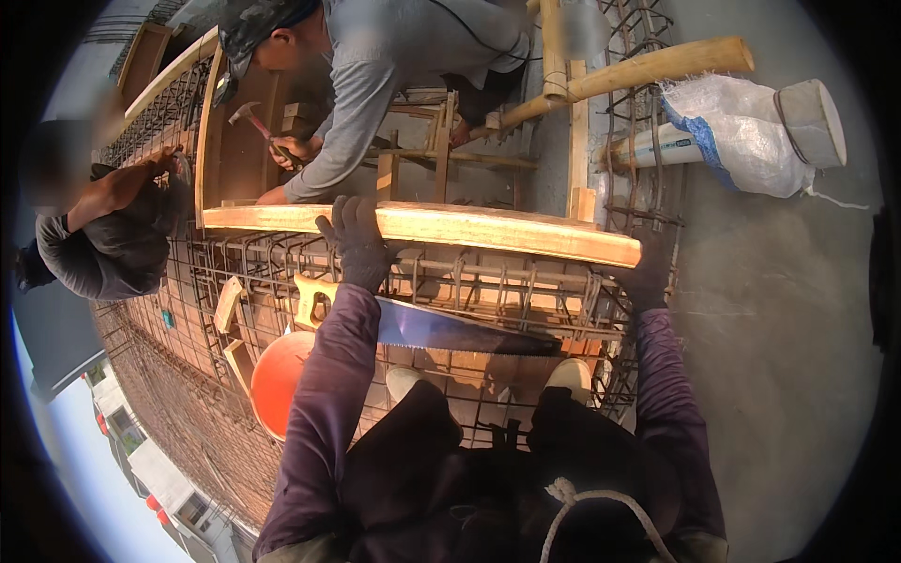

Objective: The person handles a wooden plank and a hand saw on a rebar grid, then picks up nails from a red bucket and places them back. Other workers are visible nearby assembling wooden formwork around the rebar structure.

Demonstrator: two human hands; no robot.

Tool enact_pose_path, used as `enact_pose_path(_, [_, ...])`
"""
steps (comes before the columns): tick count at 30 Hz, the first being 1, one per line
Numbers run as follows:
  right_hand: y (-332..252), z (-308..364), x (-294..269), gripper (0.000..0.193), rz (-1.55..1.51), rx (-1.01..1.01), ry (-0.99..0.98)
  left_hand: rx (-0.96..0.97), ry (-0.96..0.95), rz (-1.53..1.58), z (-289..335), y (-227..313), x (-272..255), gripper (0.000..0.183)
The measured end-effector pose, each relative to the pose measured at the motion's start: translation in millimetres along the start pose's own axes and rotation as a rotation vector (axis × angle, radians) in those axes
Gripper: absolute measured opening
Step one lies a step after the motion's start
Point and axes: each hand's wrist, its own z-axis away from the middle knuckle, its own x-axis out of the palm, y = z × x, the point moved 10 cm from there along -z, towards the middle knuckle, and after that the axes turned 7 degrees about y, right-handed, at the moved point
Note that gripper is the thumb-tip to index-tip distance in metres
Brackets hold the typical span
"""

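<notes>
A long wooden beam [507, 230] spans the view from left to right, above the steel bars. My left hand [358, 246], in a dark glove, is closed on it left of the middle, fingers lying over its top. At the beam's right end is my right hand [646, 270], also gloved and closed around that end; shadow hides most of its fingers. A handsaw [450, 328] with a yellow handle lies on the bars between my arms, below the beam. Past the beam, a co-worker in a grey shirt holds a hammer [248, 114] and has the other hand by the beam's left end.
Rebar mesh [188, 394] stretches across the left and under my feet. An orange bucket [280, 380] and short wood offcuts [228, 304] sit left of my arm. A second person crouches farther left. Bamboo poles [657, 70] and a sack-wrapped pipe [741, 131] are at the upper right.
</notes>
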Motion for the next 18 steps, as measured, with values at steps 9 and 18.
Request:
enact_pose_path(9, [-16, -13, -4, 0.091, -0.003, 0.026, -0.019, 0.035, 0.007, -0.087, 1, -4, 13, 0.102])
enact_pose_path(18, [-4, -2, -1, 0.08, -0.037, 0.02, -0.041, 0.038, 0.037, -0.101, 5, -7, 18, 0.059])
